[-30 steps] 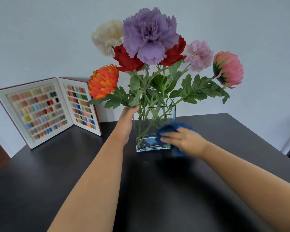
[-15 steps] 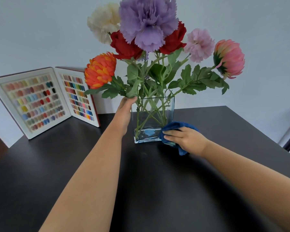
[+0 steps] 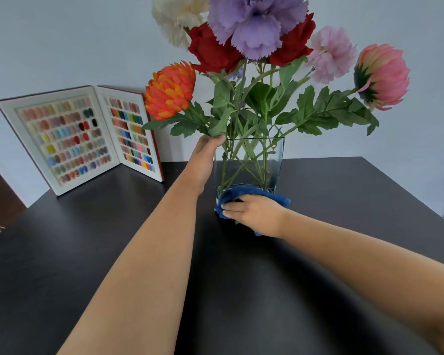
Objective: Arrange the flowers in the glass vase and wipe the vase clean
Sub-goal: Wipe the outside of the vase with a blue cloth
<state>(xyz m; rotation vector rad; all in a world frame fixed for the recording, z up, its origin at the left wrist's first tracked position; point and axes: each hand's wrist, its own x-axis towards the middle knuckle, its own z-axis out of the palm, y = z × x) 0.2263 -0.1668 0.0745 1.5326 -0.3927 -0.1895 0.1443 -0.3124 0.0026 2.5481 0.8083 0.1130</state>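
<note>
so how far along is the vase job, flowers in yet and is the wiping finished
Arranging looks done: the flowers all stand with stems inside the glass vase. Wiping is in hand: the right hand presses a blue cloth against the vase's lower front, while the left hand steadies its top left corner. Left: the upper front and the other sides; whether any were already wiped cannot be told.
</note>
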